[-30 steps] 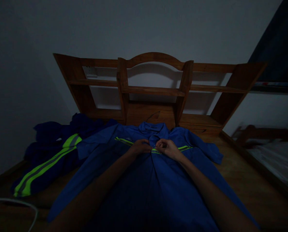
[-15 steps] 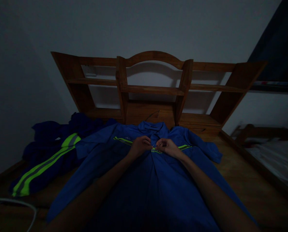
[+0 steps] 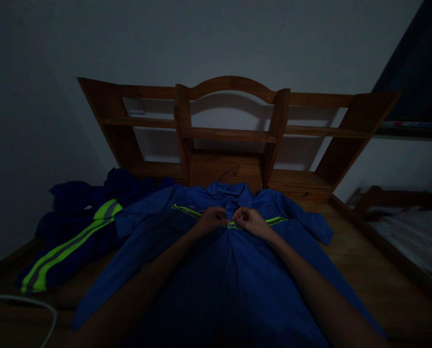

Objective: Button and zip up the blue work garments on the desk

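Plainly, the blue shirt (image 3: 259,285) lies spread across the desk (image 3: 346,251), its collar (image 3: 219,191) toward the back edge by the shelf (image 3: 230,135). Just below the collar, the left hand (image 3: 209,221) and right hand (image 3: 252,223) sit side by side, fingers curled, tips almost meeting thumbs; whether they pinch cloth, I cannot tell. Dark blue clothing (image 3: 70,220) lies toward the back left corner, a white cable (image 3: 27,300) nearer the front.

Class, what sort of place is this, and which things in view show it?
Probably a bedroom or dormitory, given the brown wooden shelf unit with an arched top, what looks like rumpled pale bedding at right, and a blue collared garment spread out.
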{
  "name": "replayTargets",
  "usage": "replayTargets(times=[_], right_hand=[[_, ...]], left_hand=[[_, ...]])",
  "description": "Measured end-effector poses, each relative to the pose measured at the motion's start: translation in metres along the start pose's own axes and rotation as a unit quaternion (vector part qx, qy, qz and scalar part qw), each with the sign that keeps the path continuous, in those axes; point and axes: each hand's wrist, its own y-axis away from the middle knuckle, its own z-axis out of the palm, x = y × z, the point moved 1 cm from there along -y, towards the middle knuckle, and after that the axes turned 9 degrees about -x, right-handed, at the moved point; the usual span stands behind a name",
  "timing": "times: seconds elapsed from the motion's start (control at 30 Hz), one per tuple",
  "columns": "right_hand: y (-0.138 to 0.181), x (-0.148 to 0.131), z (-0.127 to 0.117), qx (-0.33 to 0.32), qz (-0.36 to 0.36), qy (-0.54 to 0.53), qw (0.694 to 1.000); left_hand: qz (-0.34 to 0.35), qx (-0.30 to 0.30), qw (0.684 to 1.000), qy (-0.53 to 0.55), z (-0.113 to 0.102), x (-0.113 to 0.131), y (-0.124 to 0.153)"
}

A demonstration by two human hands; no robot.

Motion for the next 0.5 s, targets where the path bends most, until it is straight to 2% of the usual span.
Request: replayTargets(times=[0.37, 0.43, 0.5], right_hand=[[0.002, -0.005, 0.001, -0.007, -0.029, 0.035, 0.999], [0.002, -0.008, -0.005, 0.020, -0.035, 0.070, 0.997], [0.006, -0.009, -0.021, 0.096, -0.021, 0.144, 0.985]], left_hand=[[-0.011, 0.007, 1.000, -0.028, 0.001, -0.003, -0.003], [-0.010, 0.010, 1.000, -0.026, 0.002, -0.004, -0.003], [-0.007, 0.003, 1.000, -0.023, 0.003, -0.005, -0.003]])
